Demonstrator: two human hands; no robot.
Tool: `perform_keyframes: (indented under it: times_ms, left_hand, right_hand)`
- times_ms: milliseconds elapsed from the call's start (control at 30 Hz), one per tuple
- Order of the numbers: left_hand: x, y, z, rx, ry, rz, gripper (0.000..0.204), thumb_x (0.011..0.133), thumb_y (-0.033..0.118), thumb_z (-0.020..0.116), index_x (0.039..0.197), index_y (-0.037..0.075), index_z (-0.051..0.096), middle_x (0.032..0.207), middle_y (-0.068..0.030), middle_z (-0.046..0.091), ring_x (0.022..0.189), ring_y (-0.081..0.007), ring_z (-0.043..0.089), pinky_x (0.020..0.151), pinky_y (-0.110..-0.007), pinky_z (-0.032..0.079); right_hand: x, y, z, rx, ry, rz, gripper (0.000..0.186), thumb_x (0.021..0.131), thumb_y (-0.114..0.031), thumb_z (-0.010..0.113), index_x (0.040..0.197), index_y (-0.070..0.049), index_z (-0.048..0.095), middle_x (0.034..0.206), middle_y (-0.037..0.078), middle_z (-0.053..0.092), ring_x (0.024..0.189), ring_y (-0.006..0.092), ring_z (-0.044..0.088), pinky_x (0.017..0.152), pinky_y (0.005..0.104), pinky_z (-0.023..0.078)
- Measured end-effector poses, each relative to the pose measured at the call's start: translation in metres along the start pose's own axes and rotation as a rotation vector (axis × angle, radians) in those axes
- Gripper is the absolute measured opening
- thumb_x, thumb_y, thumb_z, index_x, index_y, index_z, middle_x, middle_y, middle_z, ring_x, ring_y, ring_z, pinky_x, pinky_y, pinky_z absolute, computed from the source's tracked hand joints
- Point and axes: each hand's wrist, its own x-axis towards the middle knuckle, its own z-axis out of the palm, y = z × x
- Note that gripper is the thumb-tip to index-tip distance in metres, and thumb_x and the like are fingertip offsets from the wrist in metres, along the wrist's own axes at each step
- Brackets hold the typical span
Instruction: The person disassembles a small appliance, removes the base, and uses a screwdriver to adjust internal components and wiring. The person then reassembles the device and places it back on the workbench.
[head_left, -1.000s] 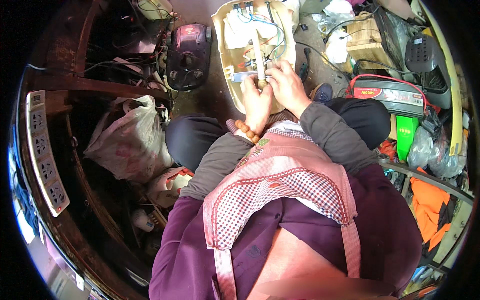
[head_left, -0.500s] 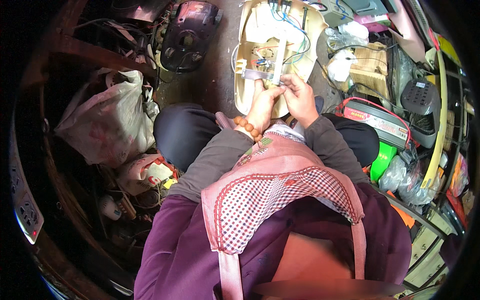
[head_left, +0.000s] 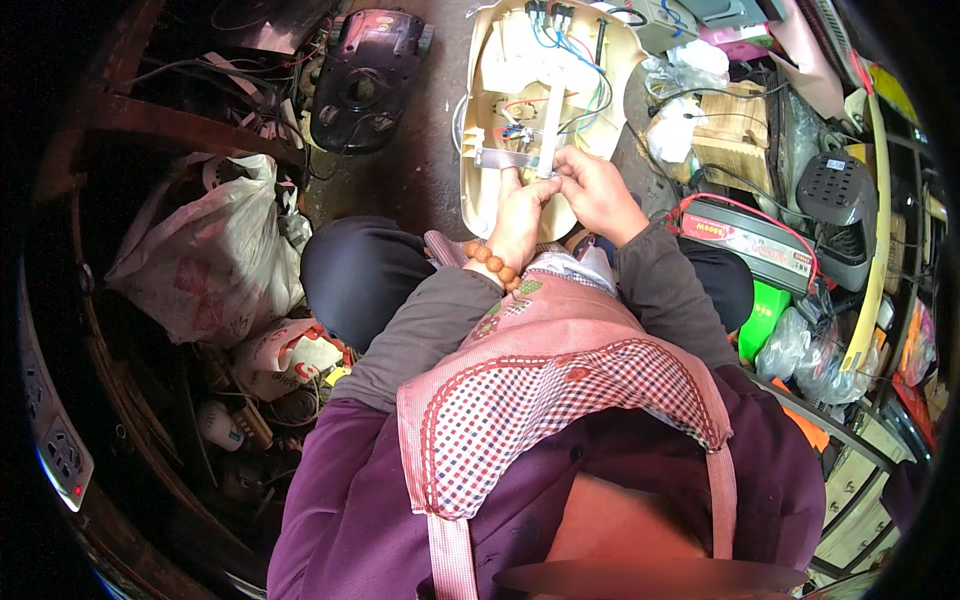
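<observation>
A cream plastic housing (head_left: 478,198) with white inner parts, blue, red and black wires (head_left: 590,68) lies open before me at the top of the view. A silver metal strip (head_left: 500,158) crosses its lower part, meeting an upright white bar (head_left: 550,118). My left hand (head_left: 520,215), with a wooden bead bracelet at the wrist, reaches under the strip, thumb and fingers closed near the bar's lower end. My right hand (head_left: 600,195) has curled fingers pinched at that same end, touching the left thumb. What exactly the fingertips hold is partly hidden.
A dark plastic casing (head_left: 365,70) lies left of the housing. A white plastic bag (head_left: 210,260) and a power strip (head_left: 60,440) are at the left. A power inverter (head_left: 740,235), wooden block (head_left: 730,130), dark ventilated appliance (head_left: 835,190) and several bags crowd the right.
The view has shifted, so the housing sits further right than a second ago. My right fingers have lowered from atop the bar to its lower end, beside my left thumb.
</observation>
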Motion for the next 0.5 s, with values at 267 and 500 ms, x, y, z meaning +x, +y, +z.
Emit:
perform_keyframes:
  times_ms: [267,500]
  left_hand:
    - [0.001,-0.007,-0.002,-0.157,0.008,0.040,0.053,0.095,-0.004,0.067,0.145,0.004,0.050,0.108,-0.0047,0.065,0.090,-0.0144,0.062,0.083,-0.029,0.053]
    - [-0.006,0.000,0.003,-0.113,0.054,0.028,0.038,0.099,0.004,0.063,0.137,0.006,0.057,0.114,-0.0056,0.066,0.102,-0.0201,0.065,0.099,-0.038,0.054]
  right_hand:
    - [0.017,-0.019,-0.022,-0.129,-0.176,-0.073,0.015,0.087,-0.005,0.064,0.099,0.005,0.062,0.083,0.024,0.069,0.081,0.0445,0.071,0.071,0.0509,0.054]
    - [0.011,-0.029,-0.018,-0.043,-0.144,0.014,0.021,0.091,-0.007,0.067,0.107,0.006,0.068,0.086,0.023,0.075,0.081,0.0358,0.076,0.074,0.0438,0.058]
